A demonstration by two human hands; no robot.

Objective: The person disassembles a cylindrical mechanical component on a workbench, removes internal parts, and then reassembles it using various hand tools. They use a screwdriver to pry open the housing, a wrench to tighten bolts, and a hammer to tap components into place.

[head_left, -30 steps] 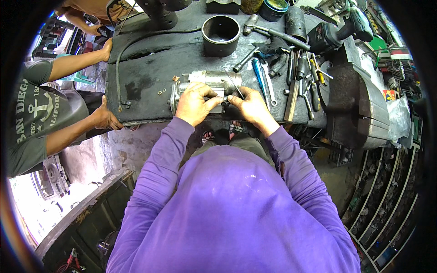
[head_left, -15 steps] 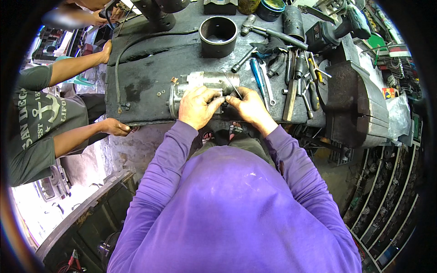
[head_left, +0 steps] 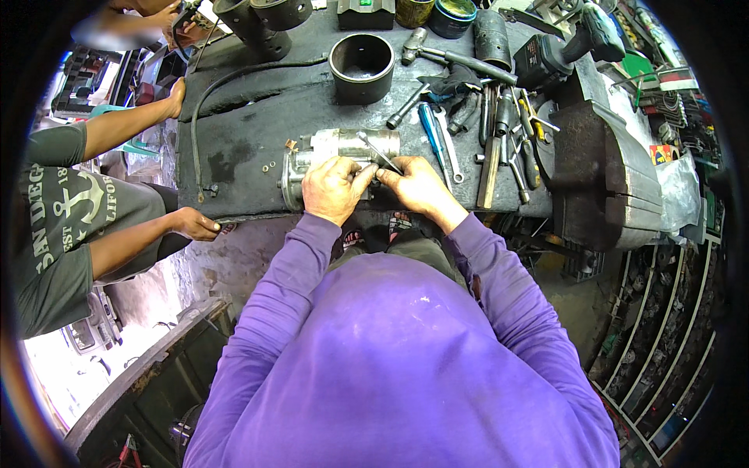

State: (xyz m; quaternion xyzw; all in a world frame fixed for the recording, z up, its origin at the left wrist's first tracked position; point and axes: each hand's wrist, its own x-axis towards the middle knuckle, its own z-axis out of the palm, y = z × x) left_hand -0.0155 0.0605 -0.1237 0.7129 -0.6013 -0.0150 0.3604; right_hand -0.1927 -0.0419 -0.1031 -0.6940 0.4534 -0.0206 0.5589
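A silver cylindrical starter motor [head_left: 340, 143] with a flanged left end lies on its side at the dark bench's near edge. My left hand [head_left: 332, 186] rests over its near side, thumb and fingers drawn together in a pinch; whatever they hold is hidden. My right hand [head_left: 421, 189] is closed around a slim metal wrench [head_left: 378, 150], which slants across the motor toward upper left. The tips of both hands meet at the motor's near side. Two small nuts [head_left: 268, 166] and a small copper-coloured piece [head_left: 292, 145] lie left of the motor.
Behind the motor stands an open metal cylinder [head_left: 362, 87]. To the right lie a hammer [head_left: 460, 61], a blue-handled tool [head_left: 431, 129], a combination spanner [head_left: 449, 148] and a cordless drill [head_left: 558, 56]. A co-worker's hand [head_left: 197, 224] touches the bench's left edge. A hose [head_left: 226, 76] curves nearby.
The wrench in my right hand has swung to a flatter slant over the motor, its upper end now further left. My hands stay at the motor's near side. The whole view has shifted slightly.
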